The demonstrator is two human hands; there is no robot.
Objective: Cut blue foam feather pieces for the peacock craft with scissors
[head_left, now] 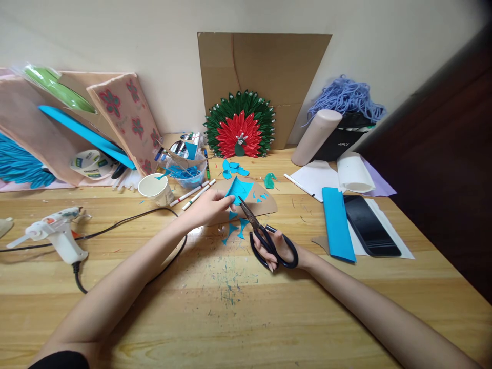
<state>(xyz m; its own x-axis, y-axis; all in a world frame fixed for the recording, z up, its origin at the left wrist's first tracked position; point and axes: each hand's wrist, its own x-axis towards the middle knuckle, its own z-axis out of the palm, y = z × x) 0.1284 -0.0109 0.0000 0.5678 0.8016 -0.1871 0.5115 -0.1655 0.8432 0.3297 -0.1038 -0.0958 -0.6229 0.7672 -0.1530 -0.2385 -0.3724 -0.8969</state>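
My left hand (pixel 215 204) pinches the near left edge of a blue sheet piece (pixel 241 188) with a faint outline drawn on it. Black-handled scissors (pixel 262 231) are in my right hand (pixel 277 248), fingers through the loops, with the blade tips at the near edge of the blue piece. Below lies a brown cardboard piece (pixel 269 204). Small blue scraps (pixel 232 229) are scattered on the table in front of it. Several rounded blue cutouts (pixel 232 168) rest behind, and a green bird-head shape (pixel 270 180) lies to the right.
A glue gun (pixel 57 230) with its black cord lies left, near a paper cup (pixel 156 189) and a tub of blue scraps (pixel 186 171). A red and green peacock (pixel 240 128) stands behind, against cardboard. To the right are folded blue sheet (pixel 338 223) and a phone (pixel 371 225).
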